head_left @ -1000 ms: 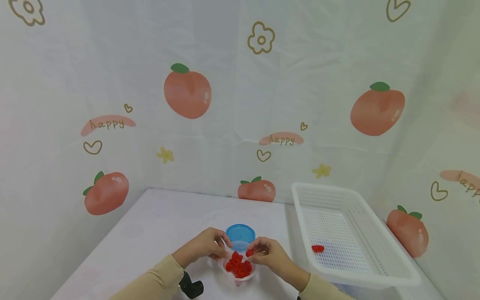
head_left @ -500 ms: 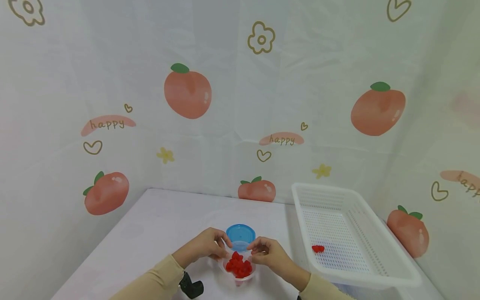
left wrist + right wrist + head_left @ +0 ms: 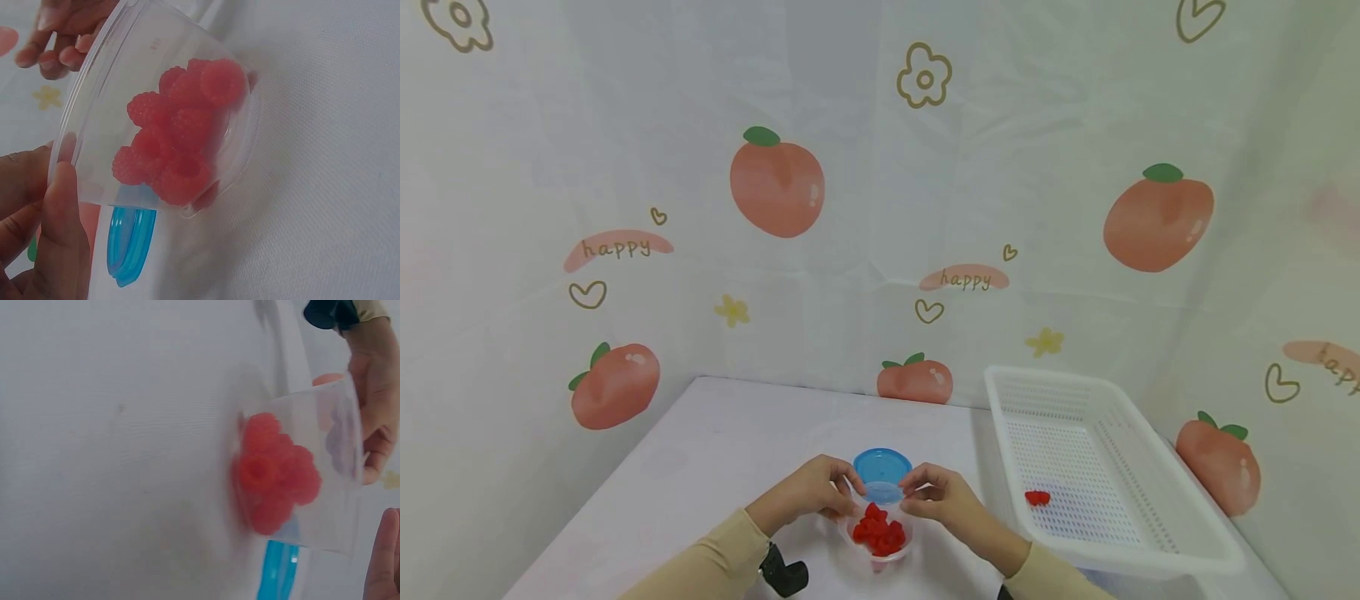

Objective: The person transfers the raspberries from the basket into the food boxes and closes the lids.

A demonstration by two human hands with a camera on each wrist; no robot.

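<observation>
Several red raspberries (image 3: 187, 125) lie heaped in a clear plastic tub (image 3: 880, 557) standing on the table. My left hand (image 3: 813, 492) pinches the tub's rim on its left side, thumb and fingers on either side of the wall in the left wrist view. Over the tub's right rim is my right hand (image 3: 946, 497), its fingers parted and nothing between them. In the right wrist view only a bit of that hand (image 3: 382, 559) shows at the lower right. A blue lid (image 3: 882, 463) lies just behind the tub.
To the right stands a white perforated basket (image 3: 1150, 467), with a small red bit of fruit (image 3: 1037, 497) in its near left corner. A black strapped device (image 3: 785, 575) is at my left wrist. A printed curtain (image 3: 850, 317) hangs behind the table.
One second ago my right hand held a raspberry over the tub; it has let go of it. The right fingers have since spread and risen slightly. My left hand has stayed on the rim.
</observation>
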